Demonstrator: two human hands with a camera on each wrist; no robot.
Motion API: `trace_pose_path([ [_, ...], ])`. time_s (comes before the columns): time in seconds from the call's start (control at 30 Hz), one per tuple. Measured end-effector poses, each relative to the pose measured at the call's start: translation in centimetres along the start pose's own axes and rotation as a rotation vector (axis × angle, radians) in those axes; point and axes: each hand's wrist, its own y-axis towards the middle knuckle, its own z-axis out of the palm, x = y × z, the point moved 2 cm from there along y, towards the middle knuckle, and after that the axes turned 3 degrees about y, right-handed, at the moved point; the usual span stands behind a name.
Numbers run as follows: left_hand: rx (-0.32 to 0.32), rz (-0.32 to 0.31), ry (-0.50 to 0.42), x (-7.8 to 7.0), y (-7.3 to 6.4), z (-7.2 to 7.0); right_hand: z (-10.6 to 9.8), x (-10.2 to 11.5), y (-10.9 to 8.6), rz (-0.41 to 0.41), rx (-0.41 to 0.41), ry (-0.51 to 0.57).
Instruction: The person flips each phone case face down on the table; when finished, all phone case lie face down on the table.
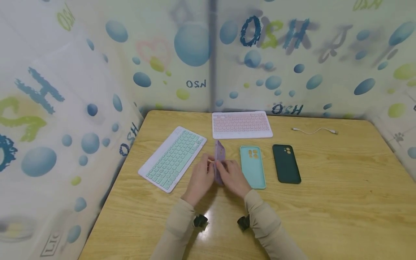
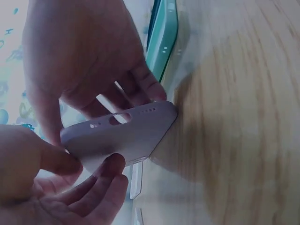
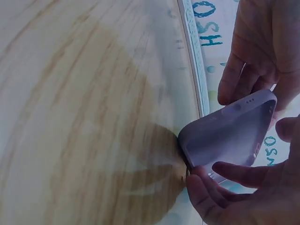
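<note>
A light purple phone case stands on its long edge on the table, upright between the two hands. The left hand pinches it from the left, thumb at the upper edge and fingers against its side, seen close in the left wrist view, where the case shows its port cutouts. From the right, the right hand grips it with thumb and fingers; in the right wrist view the hollow of the case looks bare. Just right of that hand lies a mint phone case, partly covered by it.
A dark green phone case lies further right. A white keyboard with mint keys lies slanted on the left, and one with pink keys at the back. A white cable rests back right on the wooden table. Printed walls surround it.
</note>
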Motion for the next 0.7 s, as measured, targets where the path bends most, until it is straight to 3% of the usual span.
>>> trace_pose_path([
  [0.17,0.129,-0.078,-0.022,0.21,0.02,0.47,0.03,0.20,0.12,0.008,0.037,0.055],
  [0.27,0.175,-0.110,0.006,0.25,0.05,0.67,-0.02,0.19,0.19,0.022,0.046,0.078],
  [0.53,0.224,-0.082,0.038,0.12,0.19,1.00,-0.42,-0.03,-0.18,-0.014,0.086,0.148],
  [0.7,0.210,-0.049,0.014,0.10,0.00,1.01,-0.63,-0.28,-0.32,-0.021,0.108,0.257],
])
